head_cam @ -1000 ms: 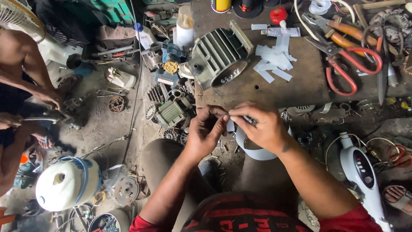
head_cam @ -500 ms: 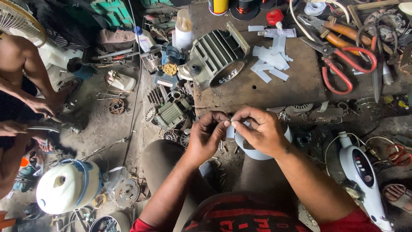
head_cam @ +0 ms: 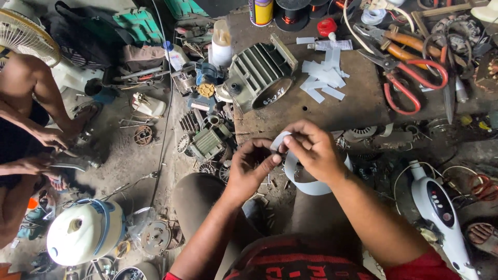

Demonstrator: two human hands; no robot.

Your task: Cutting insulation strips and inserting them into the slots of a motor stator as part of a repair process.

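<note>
- Here, nearest the camera, the person's left hand (head_cam: 249,173) and right hand (head_cam: 311,150) meet above the knees, both pinching one pale strip (head_cam: 280,140) of stiff paper-like material between fingertips.
- The strip curves down into a wider whitish loop (head_cam: 306,184) that hangs just beneath the right hand.
- Just beyond the hands runs the front edge of a dark, worn table (head_cam: 358,106).
- On it lies a heap of cut white strips (head_cam: 324,80), with a grey finned motor housing (head_cam: 259,72) to their left.
- Red-handled shears (head_cam: 415,85) rest to the right of the strips.
- Far left, another person's hands (head_cam: 46,150) are busy over the dirty floor (head_cam: 129,166), near a white appliance shell (head_cam: 83,233).
</note>
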